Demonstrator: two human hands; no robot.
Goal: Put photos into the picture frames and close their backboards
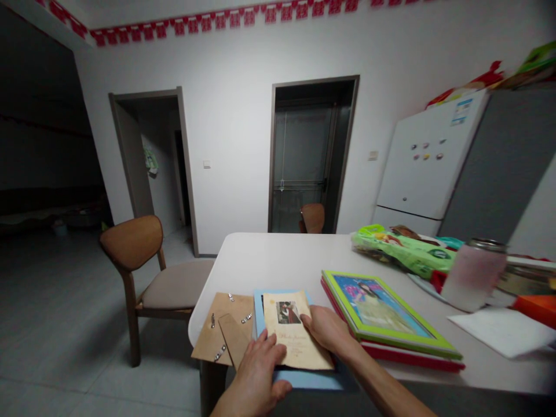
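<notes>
A cream printed paper card point(293, 341) with a small photo near its top lies over a light-blue picture frame point(304, 379) at the table's front edge. My left hand point(263, 370) rests on the card's lower left, fingers spread and thumb apart. At the card's right edge, my right hand point(328, 331) grips it with bent fingers; some fingertips are hidden. Left of the frame is a brown backing board point(204, 341) with metal clips and a stand flap. A green-framed picture point(391, 310) lies on a red frame point(417, 360) to the right.
A pink-white jar point(474, 275), green packaging point(403, 249) and a white sheet of paper point(506, 333) occupy the right of the white table point(278, 249). A wooden chair point(134, 243) stands at the left. Beyond are doorways and a fridge point(430, 150).
</notes>
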